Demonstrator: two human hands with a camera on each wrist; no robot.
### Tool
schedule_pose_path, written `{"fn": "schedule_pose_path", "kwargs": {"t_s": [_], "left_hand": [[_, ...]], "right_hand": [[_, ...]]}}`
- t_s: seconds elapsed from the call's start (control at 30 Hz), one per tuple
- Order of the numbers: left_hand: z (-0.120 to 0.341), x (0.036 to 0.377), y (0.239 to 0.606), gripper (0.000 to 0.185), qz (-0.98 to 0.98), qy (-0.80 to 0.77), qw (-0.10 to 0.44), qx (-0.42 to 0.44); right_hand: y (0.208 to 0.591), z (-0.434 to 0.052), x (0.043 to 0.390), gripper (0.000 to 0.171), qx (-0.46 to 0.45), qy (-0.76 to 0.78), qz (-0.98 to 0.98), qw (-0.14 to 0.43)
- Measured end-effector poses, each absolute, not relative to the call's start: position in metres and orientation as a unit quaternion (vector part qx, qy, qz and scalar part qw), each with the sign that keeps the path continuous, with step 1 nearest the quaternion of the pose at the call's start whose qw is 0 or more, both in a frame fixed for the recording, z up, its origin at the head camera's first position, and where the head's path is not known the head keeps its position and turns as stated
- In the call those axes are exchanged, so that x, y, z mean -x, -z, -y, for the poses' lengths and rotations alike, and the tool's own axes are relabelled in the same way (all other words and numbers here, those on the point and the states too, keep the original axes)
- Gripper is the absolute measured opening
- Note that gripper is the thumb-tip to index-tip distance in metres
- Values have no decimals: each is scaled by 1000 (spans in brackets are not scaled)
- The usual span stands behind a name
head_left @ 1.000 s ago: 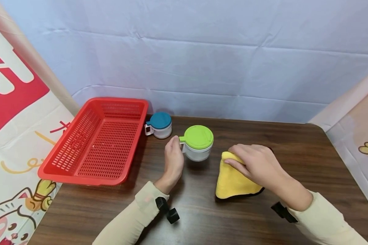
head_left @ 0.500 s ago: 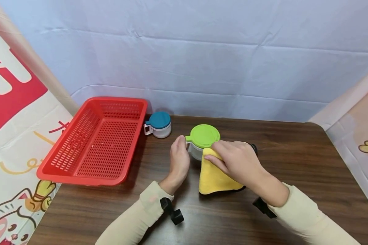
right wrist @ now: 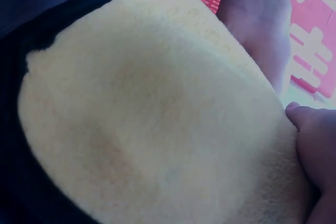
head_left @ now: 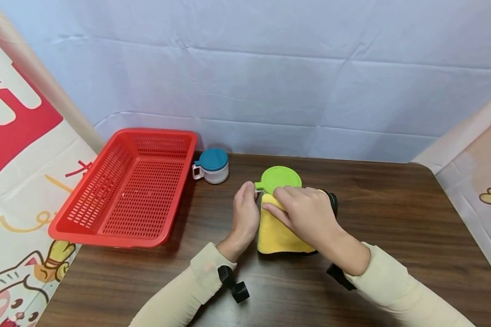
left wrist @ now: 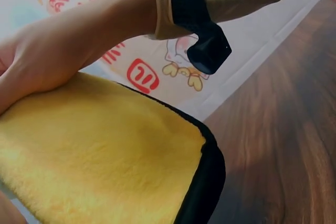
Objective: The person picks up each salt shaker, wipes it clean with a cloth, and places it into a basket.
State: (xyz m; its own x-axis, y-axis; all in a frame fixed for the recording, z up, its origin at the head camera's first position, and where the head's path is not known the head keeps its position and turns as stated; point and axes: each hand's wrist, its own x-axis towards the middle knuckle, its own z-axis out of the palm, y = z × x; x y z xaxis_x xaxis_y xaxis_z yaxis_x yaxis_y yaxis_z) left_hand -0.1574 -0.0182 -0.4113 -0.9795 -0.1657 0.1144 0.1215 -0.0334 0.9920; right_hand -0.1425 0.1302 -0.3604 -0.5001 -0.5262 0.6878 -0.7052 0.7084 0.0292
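A small clear jar with a green lid (head_left: pixel 280 178) stands mid-table. My left hand (head_left: pixel 250 193) grips its handle from the left. My right hand (head_left: pixel 284 205) holds a yellow cloth (head_left: pixel 275 235) with a black edge and presses it against the jar's near side, hiding the jar's body. In the left wrist view the yellow cloth (left wrist: pixel 94 150) fills the lower left, with the right forearm above it. The right wrist view is almost all cloth (right wrist: pixel 157 119), with a thumb (right wrist: pixel 315 145) on its right edge.
A red perforated basket (head_left: pixel 106 236) sits on the table's left part. A similar jar with a blue lid (head_left: pixel 212 164) stands just right of the basket's far corner. Dark wooden table (head_left: pixel 393 227) stretches bare to the right; printed sheets hang at both sides.
My right hand has carried the yellow cloth left onto the green-lidded jar. The left hand and jar have shifted a little to the right and away from me.
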Motion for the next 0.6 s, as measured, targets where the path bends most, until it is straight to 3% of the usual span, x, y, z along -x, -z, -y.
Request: {"fn": "schedule_pose_path", "kwargs": {"t_s": [0.3, 0.6], "left_hand": [[15, 155, 412, 35, 678, 730, 90, -13], [13, 155, 415, 34, 686, 721, 95, -9]], "right_hand": [[362, -125, 142, 53, -345, -113, 864, 349], [365, -123, 142, 36, -332, -70, 867, 366]]}}
